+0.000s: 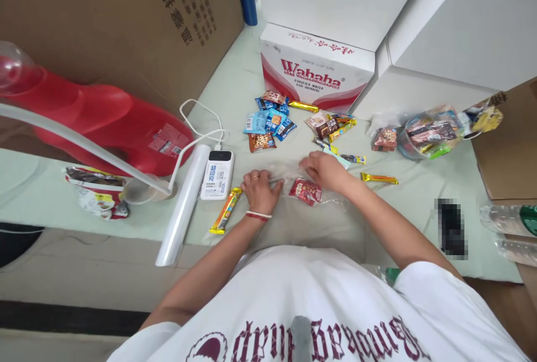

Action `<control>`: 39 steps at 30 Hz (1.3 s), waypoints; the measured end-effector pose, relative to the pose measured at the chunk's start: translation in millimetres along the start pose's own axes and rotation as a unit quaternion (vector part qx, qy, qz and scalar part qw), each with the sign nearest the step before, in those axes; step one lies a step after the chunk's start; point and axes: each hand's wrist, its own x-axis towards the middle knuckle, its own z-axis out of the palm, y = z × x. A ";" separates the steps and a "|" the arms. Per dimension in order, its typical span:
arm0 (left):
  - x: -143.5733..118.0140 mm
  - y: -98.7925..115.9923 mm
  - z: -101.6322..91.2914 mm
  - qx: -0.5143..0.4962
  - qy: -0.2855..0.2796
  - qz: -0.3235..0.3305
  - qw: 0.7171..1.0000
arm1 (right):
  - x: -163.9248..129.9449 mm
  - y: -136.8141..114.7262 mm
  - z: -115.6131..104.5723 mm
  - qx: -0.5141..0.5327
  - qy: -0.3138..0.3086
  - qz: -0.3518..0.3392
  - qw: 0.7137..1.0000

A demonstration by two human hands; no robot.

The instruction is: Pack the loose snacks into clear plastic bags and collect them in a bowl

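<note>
A red snack packet (305, 191) lies inside a clear plastic bag (293, 183) between the two hands, just beside the left hand (260, 189) — which presses palm-down, fingers half curled, on the bag's edge — and right under the right hand (325, 170), whose fingers pinch the film. One glossy orange-yellow bar (225, 210) lies just left of the left hand; another gold bar (379, 178) lies to the right, past a scatter of crinkly wrapped snacks (268, 121).
</note>
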 end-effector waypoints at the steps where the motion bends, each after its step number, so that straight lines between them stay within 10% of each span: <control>1: 0.5 -0.7 -0.3 -0.006 -0.001 0.001 1.000 | -14.4 -7.9 2.5 -0.015 -0.013 -0.017 1.000; 9: 7.4 -0.4 -38.6 -0.227 -0.105 0.002 0.968 | -68.7 -27.0 63.3 -0.008 -0.017 -0.044 0.999; 14: -8.6 44.9 -36.9 -0.206 -0.182 0.146 0.950 | -82.9 -18.0 80.2 0.132 0.075 -0.047 0.987; 22: -15.1 63.8 -6.7 -0.032 -0.054 0.134 0.989 | -111.6 -1.2 93.1 0.006 0.315 0.259 0.913; 32: -31.8 77.3 -0.4 -0.062 -0.067 0.166 0.982 | -84.3 -39.6 61.7 0.238 0.250 0.141 0.928; 39: -49.1 78.3 -15.4 -0.320 -0.113 0.319 0.885 | -103.6 -27.9 65.7 0.358 0.217 0.186 0.889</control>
